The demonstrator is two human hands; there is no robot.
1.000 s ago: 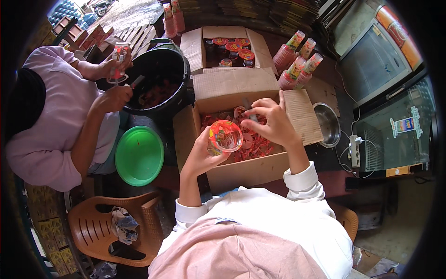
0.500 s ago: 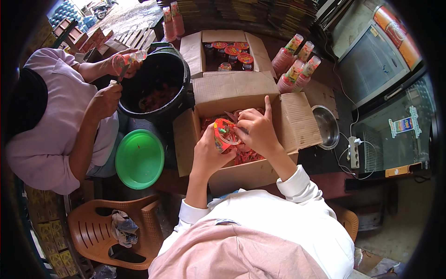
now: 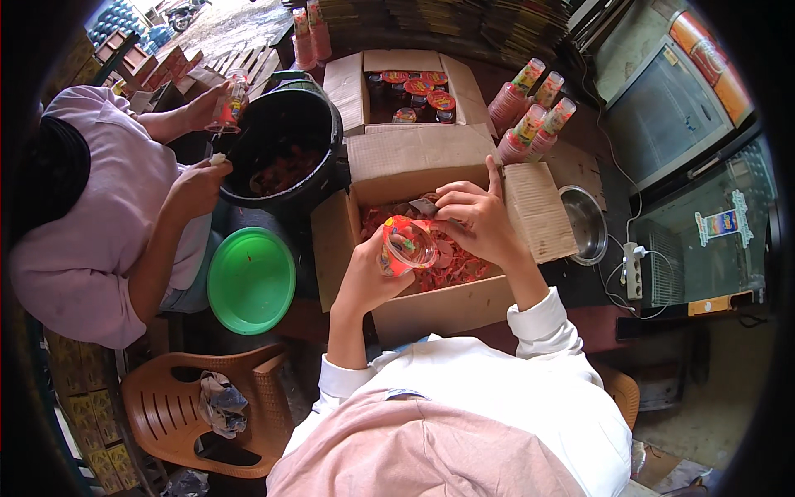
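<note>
My left hand (image 3: 368,277) holds a clear plastic cup (image 3: 408,245) with a red, colourful band, tilted so its round end faces up. My right hand (image 3: 476,217) is at the cup's right edge, thumb and fingers bent together, one finger raised; what it pinches, if anything, is hidden. Both hands are over an open cardboard box (image 3: 439,306) full of red, shredded-looking scraps (image 3: 460,269).
A co-worker's hands (image 3: 199,178) hold a cup (image 3: 228,112) beside a black bucket (image 3: 290,124). Around are a green basin (image 3: 248,282), a box of lidded cups (image 3: 381,62), stacked pink cups (image 3: 517,124), a steel bowl (image 3: 584,228), glass-fronted fridges (image 3: 687,248) and a chair (image 3: 166,414).
My right hand moved down-left onto the cup, then back slightly up and right. The cup in my left hand changed tilt. The co-worker turned and shifted their cup.
</note>
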